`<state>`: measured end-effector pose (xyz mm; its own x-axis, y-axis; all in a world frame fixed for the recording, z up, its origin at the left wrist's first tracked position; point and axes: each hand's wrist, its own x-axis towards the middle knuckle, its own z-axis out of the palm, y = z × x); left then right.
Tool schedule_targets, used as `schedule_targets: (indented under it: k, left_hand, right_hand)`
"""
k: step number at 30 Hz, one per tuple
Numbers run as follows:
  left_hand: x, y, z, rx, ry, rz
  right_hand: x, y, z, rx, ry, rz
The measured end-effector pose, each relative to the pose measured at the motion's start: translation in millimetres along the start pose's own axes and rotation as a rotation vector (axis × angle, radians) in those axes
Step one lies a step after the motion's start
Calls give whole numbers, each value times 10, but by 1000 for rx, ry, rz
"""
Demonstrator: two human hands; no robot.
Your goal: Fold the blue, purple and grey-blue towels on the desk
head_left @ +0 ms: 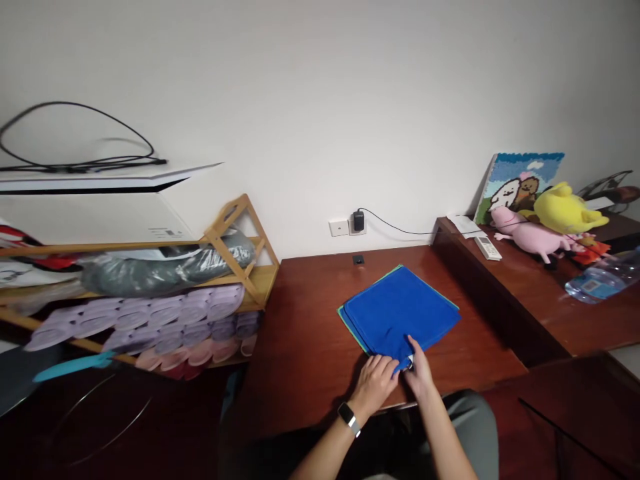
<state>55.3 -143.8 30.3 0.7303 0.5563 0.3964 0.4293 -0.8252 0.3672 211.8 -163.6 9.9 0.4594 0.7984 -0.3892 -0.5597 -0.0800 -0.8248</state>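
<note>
Blue square cloth sheets (400,307) lie stacked on the reddish-brown desk (300,333), with green edges showing beneath them. At the near corner of the stack, my left hand (376,383), with a watch on its wrist, has its fingers closed on the bunched blue cloth. My right hand (418,373) grips the same corner from the other side, its thumb lying over the blue cloth. A small white piece shows between the hands, too small to make out.
On the left stands a wooden rack (245,267) with purple and pink slippers. A raised desk section (520,293) on the right holds plush toys (565,210), a remote (488,248) and a plastic bottle (597,285). A charger (359,221) is plugged into the wall.
</note>
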Motion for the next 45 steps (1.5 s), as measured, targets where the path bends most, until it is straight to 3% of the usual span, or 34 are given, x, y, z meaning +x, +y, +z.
schedule_targets:
  k: [3,5,7,11,15,20,24,27,32,34,36,41,45]
  left_hand:
    - [-253,79,-124,-79,-22,38]
    - [-406,-1,-249,-77,6,-9]
    - [-556,-190,-405,-27,64,-125]
    - [-838,-753,-686,99,189,-350]
    - [-989,-1124,-743,119,329,-449]
    - [-941,-1095,-681,164,258,-411]
    - [-922,-1085,-695,131,252,-415]
    - [-937,-1129,-709,90,261,-415]
    - [-930,-1161,-704,89,267,-412]
    - [-921,-1167,-698,93,267,-409]
    - [-916,-1177,-692,99,268,-405]
    - [-914,-1182,-689,98,266,-388]
    - [-908,-1165,-702,96,274,-392]
  right_hand:
    - [-88,-10,-83,103,171,38]
    - [-135,-133,-250,90,247,80]
    - [-187,-351,-495,6,273,124]
    - [-391,-782,-1072,-17,239,221]
    - [-737,-765,-1400,26,176,304]
    - [-911,-442,-1220,109,337,161]
    - [-872,-400,-1107,139,446,56]
    - [-953,-505,-1338,162,472,7]
    - [-1356,-694,-2152,188,565,-66]
    - [-1518,-679,-2371,200,601,-129]
    - [-1606,-601,-2423,236,614,-137]
    - [-1489,-307,-2176,245,563,-59]
    - [-1369,-175,-2242,67,702,-180]
